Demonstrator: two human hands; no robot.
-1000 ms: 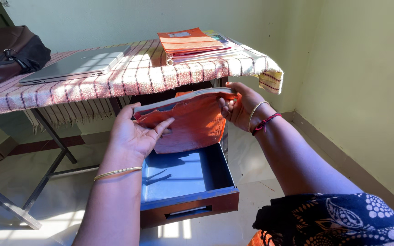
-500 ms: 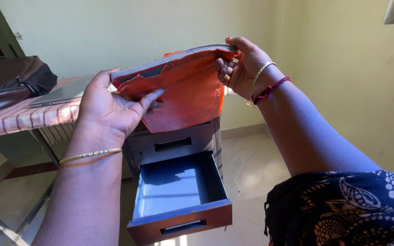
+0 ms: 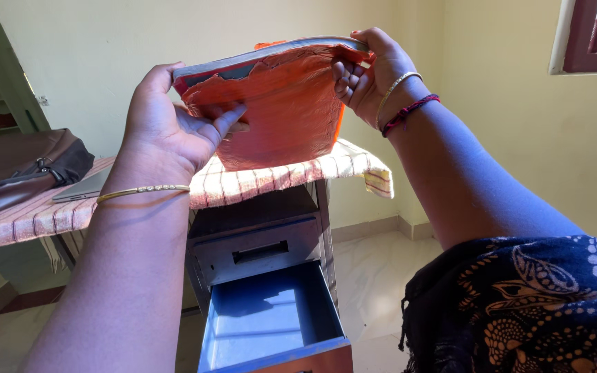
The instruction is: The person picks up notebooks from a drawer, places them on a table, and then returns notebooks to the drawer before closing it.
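Since a moment ago we have lifted the orange book [image 3: 281, 103] out of the open blue drawer [image 3: 264, 321] and raised it well above the striped tabletop [image 3: 257, 183], so the work has moved from drawer to table height. Our left hand [image 3: 167, 131] grips its near left edge, thumb pressed on the torn cover; our right hand [image 3: 367, 76] clasps the far right edge, fingers curled underneath. Both hands are closed on it, holding it level in the air.

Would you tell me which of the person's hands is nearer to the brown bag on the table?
Left. The left hand grips the orange book's left edge, on the side towards the brown bag; the right hand holds the book's far right edge, further away.
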